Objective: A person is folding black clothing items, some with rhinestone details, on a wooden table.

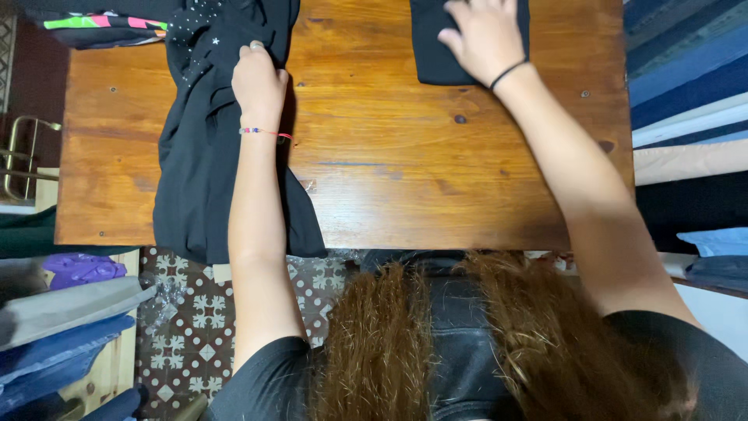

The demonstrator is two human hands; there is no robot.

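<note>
The wooden surface [389,156] is a varnished plank top with visible knots and screw heads; its near edge runs just in front of the person, and a wide stretch of bare wood lies open between the two garments. A loose black garment [202,156], soft and creased, with small pale studs near its upper part, sprawls over the left part of the surface, and its lower end hangs past the near edge above the patterned tile floor [187,327]. The left hand [259,82] rests on this garment near its right border, fingers curled and pinching a bunch of the cloth; a thin red bracelet sits on that wrist. Well apart, at the far edge of the surface, a folded black garment [436,47] forms a neat, flat rectangle. The right hand [483,35] lies on top of it with fingers spread, pressing flat, not gripping; a black band circles the wrist. Stacked folded fabrics [686,78] in blues and cream crowd the right side, and more folded cloth [54,327] lies low at the left.
</note>
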